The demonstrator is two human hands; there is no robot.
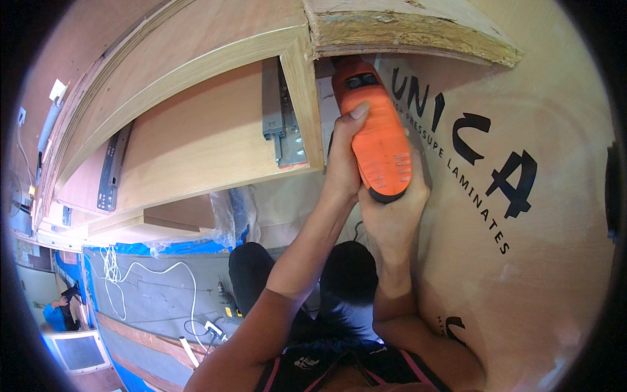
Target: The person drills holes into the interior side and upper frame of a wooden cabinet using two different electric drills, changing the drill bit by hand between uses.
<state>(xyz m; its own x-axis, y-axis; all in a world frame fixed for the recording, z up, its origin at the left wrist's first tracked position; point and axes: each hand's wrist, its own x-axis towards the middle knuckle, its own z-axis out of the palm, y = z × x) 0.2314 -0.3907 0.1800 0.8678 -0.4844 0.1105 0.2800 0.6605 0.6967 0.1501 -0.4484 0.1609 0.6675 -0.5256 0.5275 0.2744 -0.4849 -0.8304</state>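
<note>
An orange power drill (382,134) with a black patch near its front and vent slots at its rear is held between both my hands. My left hand (343,160) closes on its left side, the thumb lying along the top of the body. From below and behind, my right hand (398,212) wraps the tool, with most of its fingers hidden. The drill's front end goes under the rough-edged wooden board (405,32), so its tip is out of sight. Just left of it stands the wooden cabinet frame (304,104).
Metal drawer slides (273,108) sit inside the cabinet. A large printed wood panel (509,281) rises close on the right. On the floor lie a yellow-and-black cordless drill (228,304), a white cable (166,266) and a power strip (214,331). Another person (59,313) is at far left.
</note>
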